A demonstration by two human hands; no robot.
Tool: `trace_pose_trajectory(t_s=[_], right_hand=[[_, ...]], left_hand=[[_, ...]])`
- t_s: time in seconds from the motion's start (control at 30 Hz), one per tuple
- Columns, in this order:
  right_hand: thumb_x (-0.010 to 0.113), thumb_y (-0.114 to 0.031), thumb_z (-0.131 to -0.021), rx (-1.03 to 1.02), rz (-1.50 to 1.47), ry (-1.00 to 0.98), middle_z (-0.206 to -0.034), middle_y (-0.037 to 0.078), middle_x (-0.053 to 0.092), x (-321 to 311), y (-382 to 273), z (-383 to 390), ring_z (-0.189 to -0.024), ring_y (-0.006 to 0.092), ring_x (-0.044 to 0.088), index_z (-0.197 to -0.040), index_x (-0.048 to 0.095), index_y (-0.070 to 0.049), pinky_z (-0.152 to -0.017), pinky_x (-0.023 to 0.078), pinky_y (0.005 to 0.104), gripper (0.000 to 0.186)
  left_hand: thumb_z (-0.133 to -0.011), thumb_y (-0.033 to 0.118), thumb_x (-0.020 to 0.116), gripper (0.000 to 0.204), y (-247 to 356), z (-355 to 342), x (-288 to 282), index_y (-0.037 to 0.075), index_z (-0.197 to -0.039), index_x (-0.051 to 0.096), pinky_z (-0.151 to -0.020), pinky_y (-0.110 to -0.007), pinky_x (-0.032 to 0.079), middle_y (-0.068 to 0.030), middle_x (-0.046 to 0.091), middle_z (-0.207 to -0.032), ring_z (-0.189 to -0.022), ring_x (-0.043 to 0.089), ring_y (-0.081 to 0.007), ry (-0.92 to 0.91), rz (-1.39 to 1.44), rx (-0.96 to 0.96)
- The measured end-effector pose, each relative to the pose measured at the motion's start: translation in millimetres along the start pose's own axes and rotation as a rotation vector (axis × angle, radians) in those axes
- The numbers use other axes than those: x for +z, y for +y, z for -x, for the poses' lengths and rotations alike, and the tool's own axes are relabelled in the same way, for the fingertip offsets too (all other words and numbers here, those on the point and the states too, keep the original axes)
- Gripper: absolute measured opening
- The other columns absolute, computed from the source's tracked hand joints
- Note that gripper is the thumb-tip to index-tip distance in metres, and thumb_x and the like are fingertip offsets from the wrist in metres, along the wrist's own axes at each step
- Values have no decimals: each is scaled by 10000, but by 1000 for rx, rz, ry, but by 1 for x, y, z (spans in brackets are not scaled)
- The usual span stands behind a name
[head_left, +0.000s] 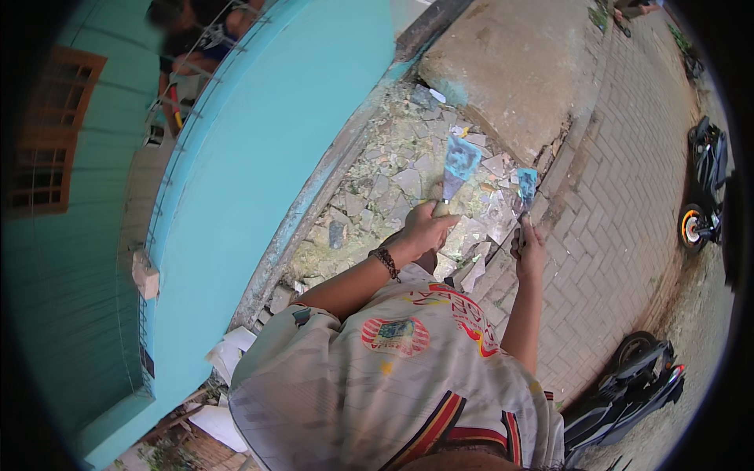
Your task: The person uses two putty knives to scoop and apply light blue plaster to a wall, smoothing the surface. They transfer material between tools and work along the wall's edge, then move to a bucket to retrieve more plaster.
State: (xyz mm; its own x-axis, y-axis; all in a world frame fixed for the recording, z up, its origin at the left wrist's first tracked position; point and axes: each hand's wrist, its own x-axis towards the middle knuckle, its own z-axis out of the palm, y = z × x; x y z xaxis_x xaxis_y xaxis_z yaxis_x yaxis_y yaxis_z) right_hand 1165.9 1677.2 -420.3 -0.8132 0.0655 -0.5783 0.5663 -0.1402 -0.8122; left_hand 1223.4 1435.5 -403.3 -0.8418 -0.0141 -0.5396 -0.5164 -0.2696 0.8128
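Observation:
My left hand, with a dark beaded bracelet at its wrist, is closed round the handle of a wide putty knife. Turquoise paint smears cover most of that blade, which points away from me. To its right, my right hand grips a narrower putty knife, its blade also coated in turquoise. The two blades are apart, held up over ground of broken tile pieces. Neither blade appears to touch the low turquoise wall on the left.
A concrete slab lies ahead, beside brick paving on the right. Motorbikes stand at the right, one near and one farther. Behind the wall, a person is at the upper left. White scraps lie lower left.

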Motion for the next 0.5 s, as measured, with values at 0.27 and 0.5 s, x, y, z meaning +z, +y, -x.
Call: trace_pose_trajectory(t_s=[0.27,0.5], right_hand=[[612,-315,-890,118,16,275,-644,-34,491,-57,-163,-181,-488,45,436,-892,585,-86,-388,293,203,230],[591,-310,-897,82,-77,384,-664,-28,498,-71,-300,-359,-483,58,431,-940,588,-73,-387,294,202,241]], left_hand=[[-840,151,633,156,161,-265,106,53,-770,534,-393,-242,360,0,504,-580,-441,454,-77,-161,4,-3],[-821,97,616,141,329,-487,200,8,-887,528,-405,-237,403,-7,515,-621,-464,482,-68,-291,96,114]])
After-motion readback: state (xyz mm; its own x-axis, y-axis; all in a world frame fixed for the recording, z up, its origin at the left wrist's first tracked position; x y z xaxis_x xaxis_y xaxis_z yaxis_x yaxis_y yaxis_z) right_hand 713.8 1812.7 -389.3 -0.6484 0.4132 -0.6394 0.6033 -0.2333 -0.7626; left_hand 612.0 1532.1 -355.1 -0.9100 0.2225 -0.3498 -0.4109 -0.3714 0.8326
